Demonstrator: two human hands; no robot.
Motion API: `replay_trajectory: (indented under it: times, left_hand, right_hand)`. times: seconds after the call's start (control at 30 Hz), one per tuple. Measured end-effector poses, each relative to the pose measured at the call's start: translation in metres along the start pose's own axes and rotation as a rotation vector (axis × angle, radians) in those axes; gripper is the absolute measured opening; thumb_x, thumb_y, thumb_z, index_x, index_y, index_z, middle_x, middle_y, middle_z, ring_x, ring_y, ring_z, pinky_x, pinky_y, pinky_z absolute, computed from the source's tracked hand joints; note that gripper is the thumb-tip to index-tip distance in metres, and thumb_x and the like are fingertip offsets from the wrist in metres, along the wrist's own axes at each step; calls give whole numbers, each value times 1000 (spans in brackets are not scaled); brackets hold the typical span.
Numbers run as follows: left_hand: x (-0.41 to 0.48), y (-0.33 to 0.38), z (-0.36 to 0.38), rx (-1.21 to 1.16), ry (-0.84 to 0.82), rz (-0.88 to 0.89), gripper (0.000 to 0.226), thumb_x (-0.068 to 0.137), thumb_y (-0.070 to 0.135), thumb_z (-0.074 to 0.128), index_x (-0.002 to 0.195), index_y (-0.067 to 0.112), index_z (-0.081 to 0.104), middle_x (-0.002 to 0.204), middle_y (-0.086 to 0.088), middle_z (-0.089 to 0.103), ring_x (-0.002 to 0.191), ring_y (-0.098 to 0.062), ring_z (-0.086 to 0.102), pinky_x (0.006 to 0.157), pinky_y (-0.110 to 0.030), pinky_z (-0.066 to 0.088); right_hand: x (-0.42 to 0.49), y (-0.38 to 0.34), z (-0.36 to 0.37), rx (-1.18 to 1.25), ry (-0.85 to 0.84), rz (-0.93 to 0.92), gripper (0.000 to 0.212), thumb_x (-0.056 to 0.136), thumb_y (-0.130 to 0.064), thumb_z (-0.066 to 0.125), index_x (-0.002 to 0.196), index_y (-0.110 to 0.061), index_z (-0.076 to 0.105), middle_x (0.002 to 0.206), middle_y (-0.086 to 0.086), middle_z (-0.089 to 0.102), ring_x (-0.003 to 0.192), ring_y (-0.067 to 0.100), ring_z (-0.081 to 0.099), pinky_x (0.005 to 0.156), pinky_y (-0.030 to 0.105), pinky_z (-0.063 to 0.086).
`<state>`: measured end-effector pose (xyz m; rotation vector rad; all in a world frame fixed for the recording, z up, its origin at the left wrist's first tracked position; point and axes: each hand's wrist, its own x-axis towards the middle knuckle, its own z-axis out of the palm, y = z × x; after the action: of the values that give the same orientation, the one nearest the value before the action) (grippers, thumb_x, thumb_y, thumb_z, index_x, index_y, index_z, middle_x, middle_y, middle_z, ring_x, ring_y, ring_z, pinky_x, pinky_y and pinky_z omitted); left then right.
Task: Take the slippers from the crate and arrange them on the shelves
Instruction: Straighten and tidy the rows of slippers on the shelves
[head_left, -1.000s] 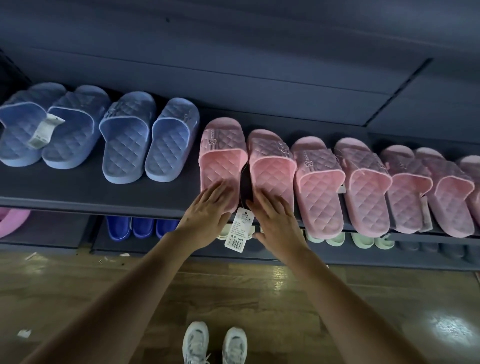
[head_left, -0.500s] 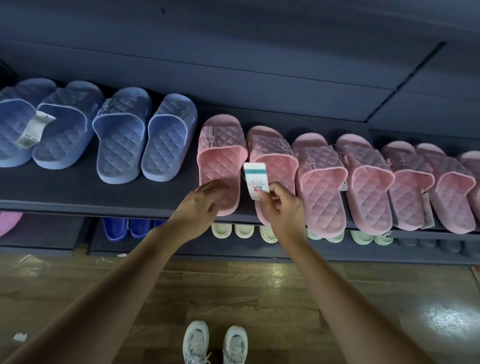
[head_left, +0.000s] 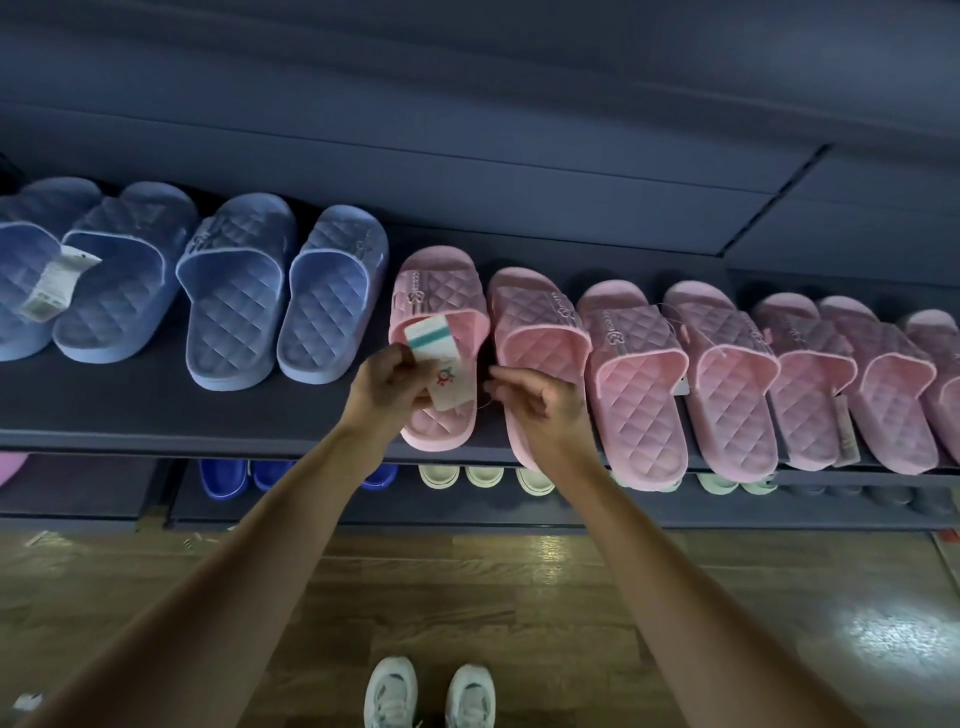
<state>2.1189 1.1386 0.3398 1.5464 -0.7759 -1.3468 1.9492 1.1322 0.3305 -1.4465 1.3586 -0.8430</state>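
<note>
Shelf (head_left: 130, 400) over wood floor (head_left: 467, 582), left fingers (head_left: 400, 364) pinching tag (head_left: 441, 364), right fingers (head_left: 511, 376) curled, hold unclear

Your bare left forearm (head_left: 260, 545) and right forearm (head_left: 675, 561) rise from the lower corners and converge toward the middle, both wrists roughly straight. Your left hand (head_left: 387, 382) is curled, its thumb and fingertips pinching a paper tag (head_left: 439, 364). Your right hand (head_left: 540, 402) hangs just beside it, not touching, with the back of the hand toward you. Its outer fingers are folded into the palm, and the index finger and thumb point left, close together — whether anything sits between them cannot be told.
</note>
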Motion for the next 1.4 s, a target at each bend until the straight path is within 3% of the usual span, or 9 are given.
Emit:
replay_trajectory:
  times: [0.07, 0.13, 0.3, 0.4, 0.53, 0.7, 1.0, 1.17, 1.4]
  left_hand:
    - [9, -8, -5, 70, 111, -25, 10, 89, 3, 55, 83, 11, 56, 95, -17, 65, 88, -30, 65, 75, -39, 58]
    - [15, -16, -10, 188, 196, -35, 6, 87, 6, 57, 86, 12, 56, 99, -16, 66, 91, -31, 65, 81, -48, 55]
    - [9, -13, -4, 475, 274, 131, 52, 80, 7, 66, 127, 8, 42, 108, -1, 56, 93, -20, 58, 78, -34, 47]
    - [0, -10, -5, 653, 339, 229, 55, 78, 9, 67, 128, 7, 43, 124, -10, 45, 108, -26, 49, 87, -40, 45]
    - [-9, -14, -4, 894, 110, 586, 38, 81, 18, 55, 116, 3, 57, 118, -14, 57, 107, -32, 55, 90, -41, 46]
    - [5, -36, 2, 1147, -164, 624, 62, 83, 40, 38, 127, -2, 53, 132, -20, 52, 126, -36, 46, 105, -49, 34]
    - [21, -52, 2, 1189, -60, 749, 58, 86, 36, 39, 129, 0, 50, 134, -22, 50, 128, -36, 44, 112, -38, 18]
    - [31, -47, 2, 1214, -99, 735, 62, 82, 33, 39, 132, -1, 47, 137, -21, 47, 132, -24, 26, 113, -31, 5]
    - [51, -34, 3, 1201, -79, 764, 61, 82, 30, 41, 131, -5, 45, 136, -24, 47, 131, -25, 25, 113, -26, 3]
  right_hand:
    - [0, 2, -11, -54, 97, 7, 22, 89, -11, 59, 109, -15, 67, 102, -6, 69, 92, -3, 63, 87, 15, 48]
    - [-1, 8, -22, -164, 157, -25, 21, 90, -13, 57, 109, -17, 67, 107, -8, 68, 99, 2, 63, 88, 19, 49]
    - [-4, 16, -32, -376, 184, -70, 28, 89, -9, 56, 116, -12, 62, 119, 0, 62, 109, 10, 56, 90, 14, 39]
    - [-5, 20, -32, -512, 175, -144, 36, 88, -7, 58, 124, -6, 56, 129, 8, 56, 123, 21, 50, 101, 26, 39]
    - [-7, 21, -27, -645, 112, -206, 43, 86, -18, 55, 126, -1, 54, 133, 17, 52, 128, 32, 45, 101, 48, 43]
    - [-3, 33, -22, -794, 6, -260, 57, 82, -33, 44, 127, 1, 52, 134, 16, 52, 131, 29, 40, 109, 50, 28]
    - [12, 43, -9, -696, 110, -206, 57, 85, -31, 44, 133, 1, 46, 140, 19, 44, 134, 35, 32, 114, 20, 4]
    - [28, 36, 0, -723, 64, -75, 60, 97, -28, 44, 148, -14, 15, 157, 5, 3, 145, 19, -3, 110, 20, -9]
    - [51, 22, 11, -745, 39, 11, 60, 99, -28, 36, 149, -11, 6, 157, 6, -4, 144, 19, -12, 114, 28, -6]
